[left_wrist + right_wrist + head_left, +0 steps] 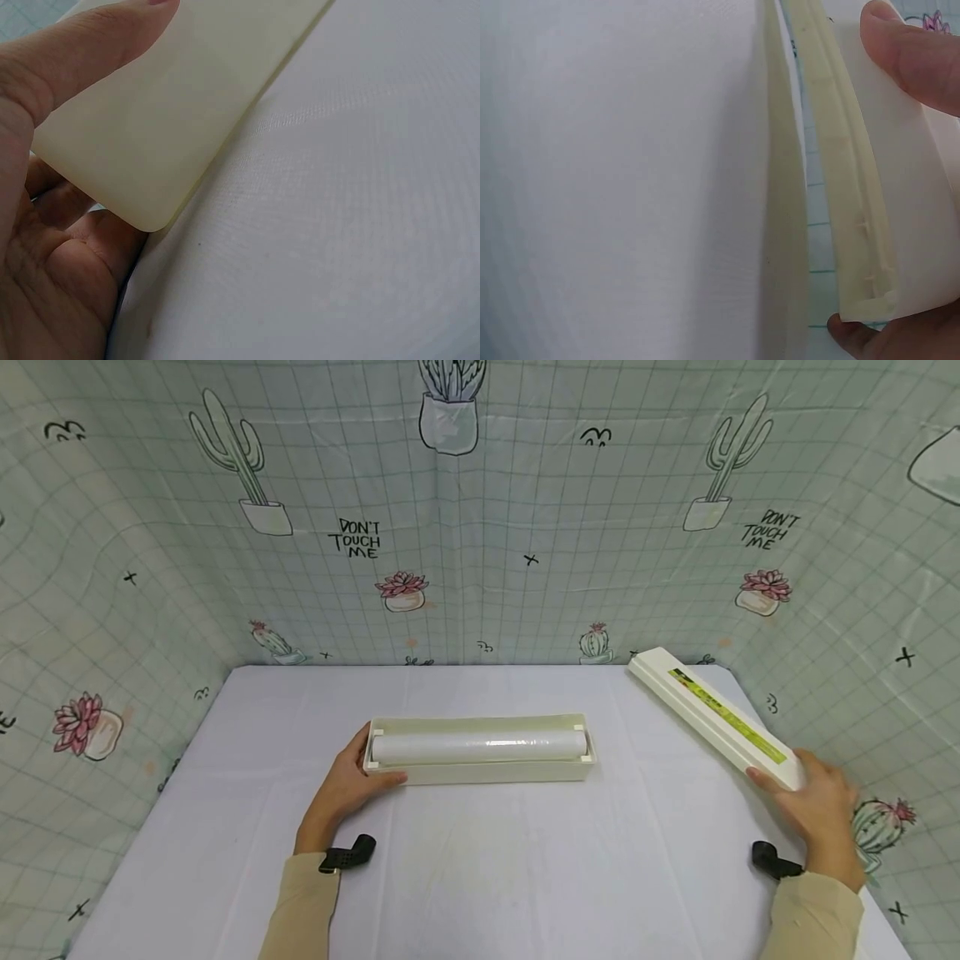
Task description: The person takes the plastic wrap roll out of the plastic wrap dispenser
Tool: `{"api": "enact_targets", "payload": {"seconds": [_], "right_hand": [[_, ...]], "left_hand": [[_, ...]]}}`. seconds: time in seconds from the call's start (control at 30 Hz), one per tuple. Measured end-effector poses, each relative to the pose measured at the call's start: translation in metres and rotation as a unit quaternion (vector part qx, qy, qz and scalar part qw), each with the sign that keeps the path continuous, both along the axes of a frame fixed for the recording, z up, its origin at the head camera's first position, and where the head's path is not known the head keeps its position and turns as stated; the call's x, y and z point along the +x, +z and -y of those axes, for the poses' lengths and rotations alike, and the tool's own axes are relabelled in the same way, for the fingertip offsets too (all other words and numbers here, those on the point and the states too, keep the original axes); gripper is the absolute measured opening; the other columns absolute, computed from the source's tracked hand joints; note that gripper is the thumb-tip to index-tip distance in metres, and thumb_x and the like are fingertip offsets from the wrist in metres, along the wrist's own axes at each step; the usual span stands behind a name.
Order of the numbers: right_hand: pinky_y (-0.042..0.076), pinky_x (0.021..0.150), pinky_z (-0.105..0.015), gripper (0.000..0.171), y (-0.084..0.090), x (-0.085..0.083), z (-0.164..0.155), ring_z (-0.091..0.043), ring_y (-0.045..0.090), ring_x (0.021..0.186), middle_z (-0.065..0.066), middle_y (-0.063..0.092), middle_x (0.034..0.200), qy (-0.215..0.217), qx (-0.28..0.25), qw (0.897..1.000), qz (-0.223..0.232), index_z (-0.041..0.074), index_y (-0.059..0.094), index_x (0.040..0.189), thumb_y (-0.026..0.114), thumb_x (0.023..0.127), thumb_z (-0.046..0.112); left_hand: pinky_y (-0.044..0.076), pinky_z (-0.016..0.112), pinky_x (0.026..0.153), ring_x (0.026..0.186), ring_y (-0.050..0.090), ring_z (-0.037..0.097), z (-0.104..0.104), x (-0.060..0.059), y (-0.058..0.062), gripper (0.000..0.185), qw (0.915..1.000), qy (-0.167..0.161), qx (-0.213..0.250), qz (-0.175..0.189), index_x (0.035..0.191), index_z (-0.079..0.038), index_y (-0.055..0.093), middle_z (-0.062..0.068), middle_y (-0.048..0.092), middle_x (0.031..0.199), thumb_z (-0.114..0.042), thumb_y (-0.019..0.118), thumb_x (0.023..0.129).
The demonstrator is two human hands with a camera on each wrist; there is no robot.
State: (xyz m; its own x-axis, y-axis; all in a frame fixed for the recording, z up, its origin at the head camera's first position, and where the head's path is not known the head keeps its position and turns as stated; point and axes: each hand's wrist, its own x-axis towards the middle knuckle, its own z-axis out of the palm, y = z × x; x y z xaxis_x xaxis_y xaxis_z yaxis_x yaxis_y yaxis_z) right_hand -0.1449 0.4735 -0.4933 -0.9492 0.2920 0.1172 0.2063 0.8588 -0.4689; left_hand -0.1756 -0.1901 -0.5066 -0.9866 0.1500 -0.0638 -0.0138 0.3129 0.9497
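Observation:
A cream plastic-wrap dispenser tray (480, 770) lies across the middle of the white table, with a clear film roll (478, 747) inside it. My left hand (352, 783) holds the tray's left end, thumb on its front wall; in the left wrist view the tray's corner (142, 135) fills the frame beside my thumb (67, 52). The long cream lid (712, 714) with a green label lies at the right, slanting toward the back. My right hand (813, 806) grips its near end, and the right wrist view shows the lid's underside rim (847, 187) under my fingertip (911, 52).
The white tablecloth (480, 877) covers the table, which is walled on three sides by a cactus-print curtain (525, 527). Black camera mounts (348, 856) sit on both wrists. The lid's near end reaches the table's right edge.

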Motion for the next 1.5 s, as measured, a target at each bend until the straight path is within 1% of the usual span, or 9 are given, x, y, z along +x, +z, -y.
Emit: {"api": "enact_targets", "payload": {"seconds": [0.13, 0.4, 0.57, 0.7, 0.9, 1.17, 1.37, 1.5], "right_hand": [[0.016, 0.102, -0.071, 0.087, -0.0016, -0.0014, 0.0004, -0.063, 0.034, 0.123, -0.049, 0.04, 0.137, -0.006, -0.004, 1.0, 0.008, -0.013, 0.037, 0.148, 0.066, 0.095, 0.049], [0.016, 0.103, -0.073, 0.088, -0.0026, -0.0021, 0.001, -0.067, 0.032, 0.123, -0.05, 0.038, 0.137, -0.015, -0.009, 1.0, 0.006, -0.013, 0.036, 0.149, 0.066, 0.094, 0.05], [0.019, 0.098, -0.072, 0.087, -0.0036, -0.002, 0.0021, -0.066, 0.034, 0.121, -0.05, 0.039, 0.135, -0.007, -0.007, 1.0, 0.002, -0.014, 0.038, 0.147, 0.067, 0.094, 0.048], [0.02, 0.096, -0.07, 0.089, -0.0042, -0.0028, 0.0028, -0.063, 0.034, 0.121, -0.05, 0.04, 0.135, -0.007, -0.016, 1.0, 0.008, -0.014, 0.037, 0.148, 0.069, 0.093, 0.048], [0.021, 0.096, -0.069, 0.091, -0.0074, -0.003, 0.0022, -0.062, 0.035, 0.12, -0.05, 0.039, 0.136, -0.007, -0.015, 1.0, 0.02, -0.014, 0.035, 0.149, 0.07, 0.092, 0.048], [0.02, 0.097, -0.069, 0.092, -0.0095, -0.0036, 0.0014, -0.064, 0.037, 0.12, -0.05, 0.041, 0.136, 0.001, -0.001, 1.0, 0.013, -0.016, 0.036, 0.148, 0.073, 0.089, 0.046], [0.019, 0.095, -0.068, 0.091, -0.0083, -0.0033, -0.0002, -0.063, 0.037, 0.118, -0.05, 0.041, 0.135, 0.011, -0.005, 1.0, 0.019, -0.016, 0.037, 0.147, 0.072, 0.09, 0.046], [0.018, 0.097, -0.07, 0.091, -0.0057, -0.0042, 0.0, -0.065, 0.035, 0.118, -0.051, 0.039, 0.136, 0.01, -0.008, 0.999, 0.03, -0.015, 0.035, 0.148, 0.07, 0.091, 0.047]], "left_hand": [[0.044, 0.052, 0.108, 0.129, 0.054, 0.033, 0.0, 0.0008, -0.0009, 0.108, 1.0, -0.001, 0.0, -0.006, 0.166, -0.016, 0.02, 0.015, 0.048, 0.153, -0.019, 0.089, 0.082], [0.042, 0.052, 0.109, 0.13, 0.053, 0.032, -0.0003, -0.0009, -0.0027, 0.108, 0.9999, -0.001, -0.001, -0.011, 0.166, -0.016, 0.021, 0.014, 0.048, 0.153, -0.018, 0.089, 0.082], [0.042, 0.053, 0.11, 0.131, 0.053, 0.033, -0.0005, -0.0002, -0.0017, 0.108, 1.0, -0.002, -0.004, -0.007, 0.166, -0.016, 0.02, 0.014, 0.047, 0.154, -0.019, 0.088, 0.083], [0.041, 0.053, 0.111, 0.133, 0.052, 0.034, -0.0006, -0.0003, -0.0013, 0.108, 1.0, -0.001, -0.005, -0.006, 0.166, -0.016, 0.019, 0.014, 0.046, 0.155, -0.019, 0.088, 0.083], [0.04, 0.055, 0.112, 0.134, 0.051, 0.035, -0.0005, -0.0009, -0.0018, 0.109, 0.9999, 0.003, -0.01, -0.008, 0.166, -0.014, 0.019, 0.015, 0.044, 0.156, -0.019, 0.089, 0.083], [0.042, 0.052, 0.11, 0.132, 0.052, 0.033, 0.0007, -0.0006, -0.0021, 0.108, 0.9999, 0.002, -0.009, -0.007, 0.166, -0.015, 0.02, 0.015, 0.046, 0.155, -0.019, 0.088, 0.083], [0.042, 0.053, 0.11, 0.132, 0.053, 0.033, 0.0003, -0.0015, -0.0017, 0.108, 1.0, -0.002, -0.004, -0.004, 0.166, -0.015, 0.02, 0.014, 0.047, 0.154, -0.02, 0.089, 0.082], [0.041, 0.054, 0.111, 0.132, 0.052, 0.034, 0.0004, -0.0017, -0.002, 0.108, 0.9999, -0.001, -0.008, -0.007, 0.166, -0.014, 0.021, 0.015, 0.047, 0.154, -0.02, 0.089, 0.082]]}}
